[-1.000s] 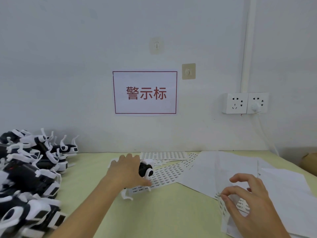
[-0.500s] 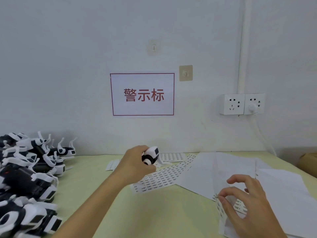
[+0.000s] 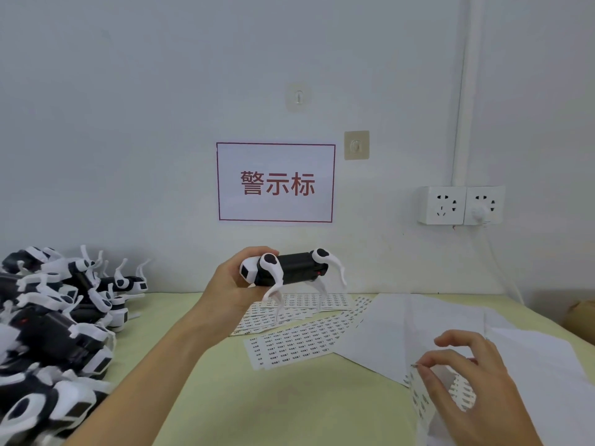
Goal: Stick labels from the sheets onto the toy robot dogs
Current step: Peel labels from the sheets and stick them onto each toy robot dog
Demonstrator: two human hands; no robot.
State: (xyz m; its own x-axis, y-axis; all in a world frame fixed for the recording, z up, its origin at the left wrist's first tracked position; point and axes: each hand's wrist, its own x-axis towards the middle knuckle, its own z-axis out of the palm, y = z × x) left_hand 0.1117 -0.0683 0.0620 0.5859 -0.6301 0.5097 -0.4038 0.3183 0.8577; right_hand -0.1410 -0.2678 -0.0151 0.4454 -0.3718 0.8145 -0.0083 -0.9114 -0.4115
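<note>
My left hand (image 3: 231,286) grips a black-and-white toy robot dog (image 3: 296,268) by its head end and holds it in the air above the table, body level, white legs hanging down. Under it lie label sheets (image 3: 299,341) printed with rows of small labels. At the lower right my right hand (image 3: 463,384) pinches the curled edge of another label sheet (image 3: 418,394) between thumb and forefinger.
A pile of several black-and-white toy robot dogs (image 3: 54,323) fills the left side of the yellow-green table (image 3: 257,400). Blank white backing sheets (image 3: 434,323) spread over the right. On the wall hang a sign (image 3: 276,182) and sockets (image 3: 461,205).
My left hand has lifted the toy dog off the label sheets and turned it level in the air. My right hand stays on the sheet edge at the lower right.
</note>
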